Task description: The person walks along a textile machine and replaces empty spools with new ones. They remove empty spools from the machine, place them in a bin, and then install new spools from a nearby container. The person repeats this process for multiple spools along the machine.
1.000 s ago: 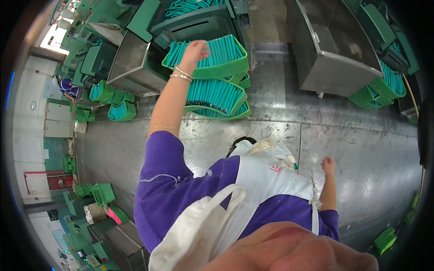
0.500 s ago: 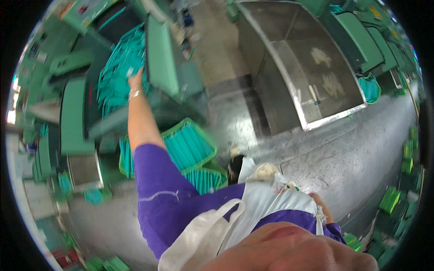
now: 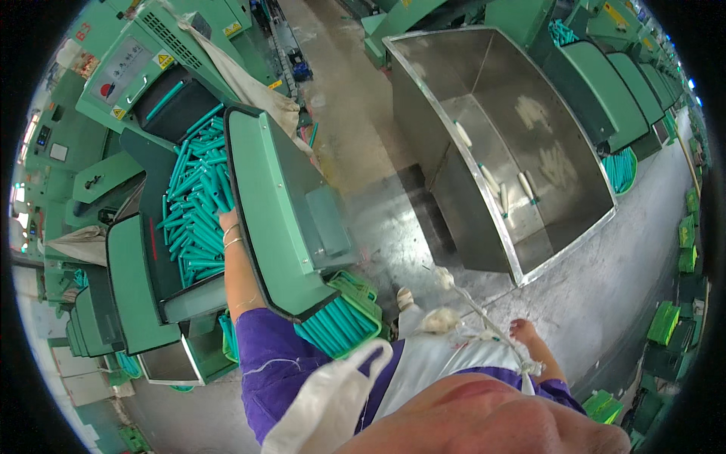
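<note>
My left arm, in a purple sleeve, reaches into a green machine's hopper (image 3: 172,309) at the left. My left hand (image 3: 229,222) is among the heaped teal yarn tubes (image 3: 200,200), close against the hopper's right-hand green panel (image 3: 265,189). Its fingers are mostly hidden, so whether they grip a tube is unclear. My right hand (image 3: 522,331) hangs beside my white apron (image 3: 431,363), fingers loosely apart, holding nothing. A strand of off-white fibre (image 3: 484,310) crosses the front of the apron.
A large metal cart (image 3: 446,159) stands ahead to the right, with several white-wound tubes (image 3: 504,200) inside. Green baskets (image 3: 369,303) of teal tubes sit on the floor below the hopper. More green machines (image 3: 616,83) line the right side.
My left hand is lower in the picture and nearer the hopper's right-hand panel. A small white thing earlier at its fingertips no longer shows. The view has shifted, and my right hand is more visible.
</note>
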Demonstrator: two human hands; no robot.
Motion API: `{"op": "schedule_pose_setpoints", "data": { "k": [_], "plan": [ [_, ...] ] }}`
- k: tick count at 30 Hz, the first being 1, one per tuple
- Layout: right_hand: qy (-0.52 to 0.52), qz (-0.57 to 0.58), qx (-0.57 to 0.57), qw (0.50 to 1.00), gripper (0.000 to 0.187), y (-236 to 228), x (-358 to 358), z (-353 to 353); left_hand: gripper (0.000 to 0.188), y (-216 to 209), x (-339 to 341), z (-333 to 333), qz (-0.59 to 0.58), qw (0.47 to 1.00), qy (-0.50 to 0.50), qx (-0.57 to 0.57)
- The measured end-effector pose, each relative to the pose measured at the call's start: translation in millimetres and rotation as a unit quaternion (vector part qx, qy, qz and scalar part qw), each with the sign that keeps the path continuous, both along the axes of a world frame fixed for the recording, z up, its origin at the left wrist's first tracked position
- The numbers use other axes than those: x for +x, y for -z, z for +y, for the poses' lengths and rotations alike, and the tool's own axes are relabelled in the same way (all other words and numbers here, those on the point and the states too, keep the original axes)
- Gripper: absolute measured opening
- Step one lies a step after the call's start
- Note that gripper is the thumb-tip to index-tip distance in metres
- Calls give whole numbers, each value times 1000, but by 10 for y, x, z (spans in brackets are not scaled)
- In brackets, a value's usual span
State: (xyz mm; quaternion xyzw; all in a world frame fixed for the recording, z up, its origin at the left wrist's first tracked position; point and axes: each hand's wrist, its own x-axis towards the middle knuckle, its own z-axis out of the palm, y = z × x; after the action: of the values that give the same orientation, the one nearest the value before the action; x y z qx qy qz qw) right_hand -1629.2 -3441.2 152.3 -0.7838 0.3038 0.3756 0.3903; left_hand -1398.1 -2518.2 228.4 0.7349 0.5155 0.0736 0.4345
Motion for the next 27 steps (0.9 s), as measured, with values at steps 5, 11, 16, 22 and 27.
{"op": "schedule_pose_setpoints", "data": {
  "k": [5, 11, 16, 22, 27],
  "plan": [
    [-30, -39, 30, 998, 30, 116, 94, -123, 64, -602, -301, -116, -31, 999, 30, 30],
    [-41, -61, 38, 997, 29, 95, -41, -291, 32, -1475, -858, -265, 16, 994, 41, 103],
    [-24, -63, 32, 997, 29, 358, -447, -803, 24, -2443, -1070, -1024, -185, 976, -51, 102],
    [27, -222, 52, 973, 29, 561, -817, -1908, 22, -4030, -1180, -3882, -485, 864, 116, 69],
    [104, -347, 130, 923, 36, -320, -546, -2841, 17, -3786, -1330, -7290, -334, 855, 396, 11]
  ]
}}
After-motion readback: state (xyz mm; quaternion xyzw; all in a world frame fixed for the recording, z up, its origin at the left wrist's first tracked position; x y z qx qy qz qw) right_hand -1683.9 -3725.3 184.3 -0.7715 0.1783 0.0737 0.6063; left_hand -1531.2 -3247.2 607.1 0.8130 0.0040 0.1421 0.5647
